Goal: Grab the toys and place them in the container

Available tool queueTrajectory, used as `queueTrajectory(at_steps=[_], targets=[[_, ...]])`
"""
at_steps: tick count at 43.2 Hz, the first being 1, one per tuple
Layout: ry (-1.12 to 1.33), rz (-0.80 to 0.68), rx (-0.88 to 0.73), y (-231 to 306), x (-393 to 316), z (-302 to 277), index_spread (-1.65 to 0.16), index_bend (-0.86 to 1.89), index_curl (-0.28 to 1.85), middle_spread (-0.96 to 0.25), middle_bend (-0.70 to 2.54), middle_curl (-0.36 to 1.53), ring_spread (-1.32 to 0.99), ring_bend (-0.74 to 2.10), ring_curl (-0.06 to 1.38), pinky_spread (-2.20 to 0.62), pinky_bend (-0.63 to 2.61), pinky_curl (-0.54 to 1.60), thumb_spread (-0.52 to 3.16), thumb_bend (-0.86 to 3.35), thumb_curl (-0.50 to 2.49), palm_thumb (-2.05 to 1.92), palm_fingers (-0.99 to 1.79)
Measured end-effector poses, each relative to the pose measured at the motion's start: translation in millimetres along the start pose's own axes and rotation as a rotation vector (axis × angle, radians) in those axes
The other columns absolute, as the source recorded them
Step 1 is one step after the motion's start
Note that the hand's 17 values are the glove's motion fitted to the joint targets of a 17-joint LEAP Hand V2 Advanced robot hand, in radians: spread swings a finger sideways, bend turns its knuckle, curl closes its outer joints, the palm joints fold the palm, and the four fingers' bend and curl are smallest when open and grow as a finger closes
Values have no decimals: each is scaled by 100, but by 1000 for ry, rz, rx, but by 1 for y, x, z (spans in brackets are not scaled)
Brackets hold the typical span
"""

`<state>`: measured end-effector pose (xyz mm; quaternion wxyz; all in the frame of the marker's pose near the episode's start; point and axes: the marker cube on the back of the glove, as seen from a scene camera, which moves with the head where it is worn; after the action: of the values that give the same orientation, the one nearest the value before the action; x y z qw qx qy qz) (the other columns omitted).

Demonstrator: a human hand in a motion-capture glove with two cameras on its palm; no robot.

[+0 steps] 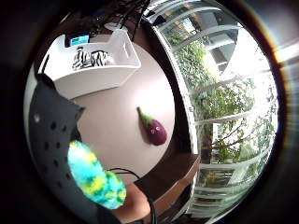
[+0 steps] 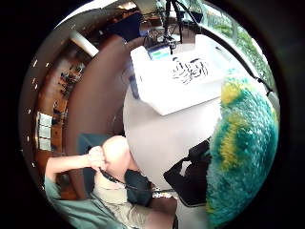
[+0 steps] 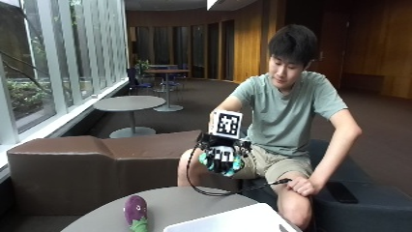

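Toys part-sorted: striped toy (image 1: 91,58) lay in container (image 1: 122,74) at table (image 1: 112,126) edge. Gloved hand (image 3: 223,159) curled round teal-yellow plush (image 2: 243,152), apparently above table, not yet over container. Eggplant (image 3: 136,210) remained on table near window-side edge.

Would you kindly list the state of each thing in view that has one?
Gloved right hand: raised above the table, gripping the toy.
Fuzzy teal-and-yellow plush toy: held, off the table.
Purple plush eggplant: lying on the round table, untouched.
White plastic container: open-topped, holding a zebra-striped toy.
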<state>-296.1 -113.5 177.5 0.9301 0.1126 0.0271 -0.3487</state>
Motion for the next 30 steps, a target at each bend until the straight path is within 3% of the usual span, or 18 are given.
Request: queueTrajectory(at_steps=[17,30], targets=[[-21,94,60,-101,23,-127,-12,128,89,-17,114,82,-38,115,71,-30,93,48,82,12,86,47,110],[-33,28,84,-196,-13,-118,-11,128,90,-16,116,82,-37,116,71,-31,92,49,76,11,97,47,111]])
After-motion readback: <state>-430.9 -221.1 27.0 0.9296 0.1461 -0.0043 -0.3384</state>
